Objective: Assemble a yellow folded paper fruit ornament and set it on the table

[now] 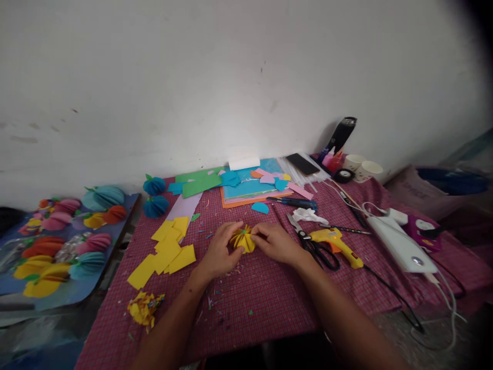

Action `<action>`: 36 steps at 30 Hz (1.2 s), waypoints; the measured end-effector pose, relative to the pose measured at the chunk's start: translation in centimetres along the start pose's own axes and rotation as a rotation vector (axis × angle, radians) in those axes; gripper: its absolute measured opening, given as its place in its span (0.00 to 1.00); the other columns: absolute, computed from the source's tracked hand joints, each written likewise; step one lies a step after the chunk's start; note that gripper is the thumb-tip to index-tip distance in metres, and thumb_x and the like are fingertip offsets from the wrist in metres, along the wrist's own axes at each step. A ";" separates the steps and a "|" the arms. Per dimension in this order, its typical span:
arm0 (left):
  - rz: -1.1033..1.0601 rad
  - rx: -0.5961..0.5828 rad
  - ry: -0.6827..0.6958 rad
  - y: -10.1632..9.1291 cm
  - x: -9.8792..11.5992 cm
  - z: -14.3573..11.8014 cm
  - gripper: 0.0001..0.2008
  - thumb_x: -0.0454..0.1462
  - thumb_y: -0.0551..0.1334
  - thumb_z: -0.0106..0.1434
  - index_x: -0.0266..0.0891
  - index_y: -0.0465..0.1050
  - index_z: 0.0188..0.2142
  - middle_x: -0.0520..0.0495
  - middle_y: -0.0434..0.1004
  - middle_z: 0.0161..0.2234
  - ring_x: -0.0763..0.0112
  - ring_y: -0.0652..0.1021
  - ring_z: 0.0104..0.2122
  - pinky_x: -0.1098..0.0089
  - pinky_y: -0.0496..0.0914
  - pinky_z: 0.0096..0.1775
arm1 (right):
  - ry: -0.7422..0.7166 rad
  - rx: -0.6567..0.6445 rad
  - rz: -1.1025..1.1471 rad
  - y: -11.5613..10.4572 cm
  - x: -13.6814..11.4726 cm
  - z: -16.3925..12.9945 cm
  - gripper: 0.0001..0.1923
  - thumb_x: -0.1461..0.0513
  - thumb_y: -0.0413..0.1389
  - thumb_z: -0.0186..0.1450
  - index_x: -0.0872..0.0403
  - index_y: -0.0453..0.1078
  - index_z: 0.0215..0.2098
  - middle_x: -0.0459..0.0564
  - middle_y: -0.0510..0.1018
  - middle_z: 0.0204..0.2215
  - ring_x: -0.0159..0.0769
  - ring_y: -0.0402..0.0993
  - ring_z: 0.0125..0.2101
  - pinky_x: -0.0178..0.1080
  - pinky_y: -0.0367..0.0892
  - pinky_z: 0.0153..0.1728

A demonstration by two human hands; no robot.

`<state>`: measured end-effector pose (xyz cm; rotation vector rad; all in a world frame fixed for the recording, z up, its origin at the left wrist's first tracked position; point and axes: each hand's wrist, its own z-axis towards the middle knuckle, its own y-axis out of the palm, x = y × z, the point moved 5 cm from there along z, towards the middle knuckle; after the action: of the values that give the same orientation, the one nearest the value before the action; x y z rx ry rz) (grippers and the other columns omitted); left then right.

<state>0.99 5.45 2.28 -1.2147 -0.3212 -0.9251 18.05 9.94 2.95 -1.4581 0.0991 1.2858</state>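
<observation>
A small yellow paper pumpkin (243,239), made of pleated folds with a bit of green at its top centre, sits between my two hands over the checked cloth. My left hand (223,247) curls round its left side, thumb at the front. From the right, my right hand (275,241) pinches its edge with thumb and fingertips. Left of my hands lie several yellow paper pieces (168,249). Scissors with black handles (316,250) and a yellow glue gun (337,244) rest to the right of my right hand.
Crumpled yellow scraps (145,309) lie front left. Two blue paper pumpkins (155,206) stand at the back left; more fill a blue board (87,292). Coloured sheets (252,191), a phone (302,164), a black bottle (342,134) and paper cups (368,169) line the back. A white power bank (402,244) trails cables.
</observation>
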 end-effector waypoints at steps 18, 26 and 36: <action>-0.030 -0.004 0.008 -0.1 0.6 0.2 0.32 0.30 0.61 0.57 0.46 0.62 0.61 0.42 0.67 0.58 0.58 0.69 0.57 0.54 0.66 0.58 | -0.055 0.107 -0.040 -0.6 -1.0 0.0 0.07 0.65 0.59 0.60 0.51 0.64 0.35 0.50 0.71 0.38 0.40 0.66 0.41 0.41 0.63 0.42; -0.024 -0.049 0.066 -0.2 0.7 0.1 0.35 0.30 0.61 0.59 0.47 0.57 0.65 0.44 0.63 0.63 0.58 0.65 0.62 0.52 0.61 0.63 | -0.035 0.076 -0.065 0.1 -1.1 0.1 0.04 0.65 0.57 0.62 0.52 0.65 0.34 0.48 0.72 0.33 0.36 0.66 0.34 0.37 0.60 0.36; -0.056 -0.068 0.076 -0.1 0.5 -0.2 0.37 0.30 0.62 0.58 0.49 0.56 0.65 0.44 0.62 0.63 0.59 0.65 0.63 0.51 0.61 0.63 | 0.027 0.056 0.015 1.1 -0.3 -0.1 0.05 0.65 0.54 0.64 0.52 0.67 0.39 0.47 0.75 0.34 0.34 0.68 0.33 0.35 0.60 0.34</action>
<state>1.17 5.02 2.64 -1.2345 -0.2661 -1.0351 17.27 9.32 2.39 -1.4287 0.1631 1.2662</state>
